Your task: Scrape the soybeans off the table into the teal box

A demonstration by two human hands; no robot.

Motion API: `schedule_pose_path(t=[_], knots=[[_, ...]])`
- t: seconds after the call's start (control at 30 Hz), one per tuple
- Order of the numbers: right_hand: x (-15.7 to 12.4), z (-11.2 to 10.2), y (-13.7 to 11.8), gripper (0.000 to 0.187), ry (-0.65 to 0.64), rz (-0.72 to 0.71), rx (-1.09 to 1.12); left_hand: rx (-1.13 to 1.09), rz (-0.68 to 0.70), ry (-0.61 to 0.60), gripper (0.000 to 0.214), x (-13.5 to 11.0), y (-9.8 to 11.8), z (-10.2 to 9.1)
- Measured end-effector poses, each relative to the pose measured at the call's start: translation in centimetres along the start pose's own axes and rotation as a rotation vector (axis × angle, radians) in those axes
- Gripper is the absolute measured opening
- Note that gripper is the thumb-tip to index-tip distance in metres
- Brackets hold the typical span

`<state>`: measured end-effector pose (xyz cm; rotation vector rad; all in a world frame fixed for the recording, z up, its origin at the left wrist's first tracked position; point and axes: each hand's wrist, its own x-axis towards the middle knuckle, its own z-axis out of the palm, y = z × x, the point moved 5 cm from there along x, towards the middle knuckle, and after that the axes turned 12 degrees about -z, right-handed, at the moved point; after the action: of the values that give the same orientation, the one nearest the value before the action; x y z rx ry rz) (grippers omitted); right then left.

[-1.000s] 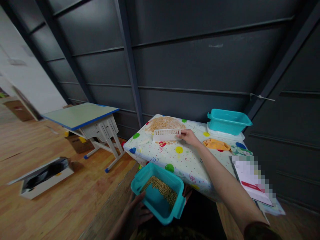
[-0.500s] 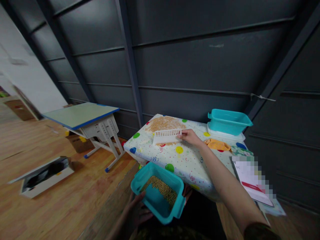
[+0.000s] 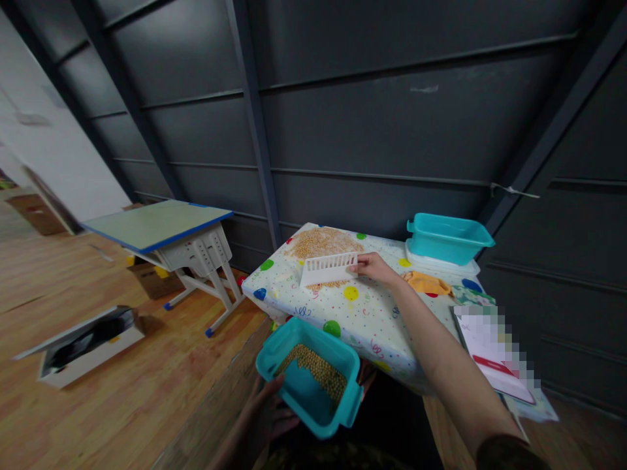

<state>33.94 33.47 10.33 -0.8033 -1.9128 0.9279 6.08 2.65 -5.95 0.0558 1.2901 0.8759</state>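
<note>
My right hand grips the right end of a white slotted plastic divider, which stands on its edge on the patterned tablecloth. Behind it spreads a pile of soybeans with pale bits among them. A few more soybeans lie along the divider's near side. Below the table edge, my left hand clasps the near left side of a teal plastic basin, thumb over the rim. Soybeans cover part of the basin's bottom.
At the table's back right, a second teal basin rests on a white lid or tray. An orange cloth and a partly blurred tablet-like screen lie nearer. A desk and an opened white box stand left.
The white divider has shifted very slightly toward me in my right hand. My left hand and the basin stay where they were.
</note>
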Motion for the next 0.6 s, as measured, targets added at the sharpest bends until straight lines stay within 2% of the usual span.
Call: schedule_pose_path(t=[0.23,0.43,0.6], knots=[[-0.3,-1.9,0.2,0.051,0.063,0.099,0.136,0.021,0.017,-0.017,0.093,-0.9,0.3,0.6],[-0.6,-5.1,1.2,0.047,0.223,0.137,0.091,0.019,0.029,-0.009,0.093,-0.8,0.2,0.5],[-0.9,-5.5,1.7,0.044,0.258,0.129,0.046,0.018,0.006,-0.008,0.094,-0.4,0.1,0.4]])
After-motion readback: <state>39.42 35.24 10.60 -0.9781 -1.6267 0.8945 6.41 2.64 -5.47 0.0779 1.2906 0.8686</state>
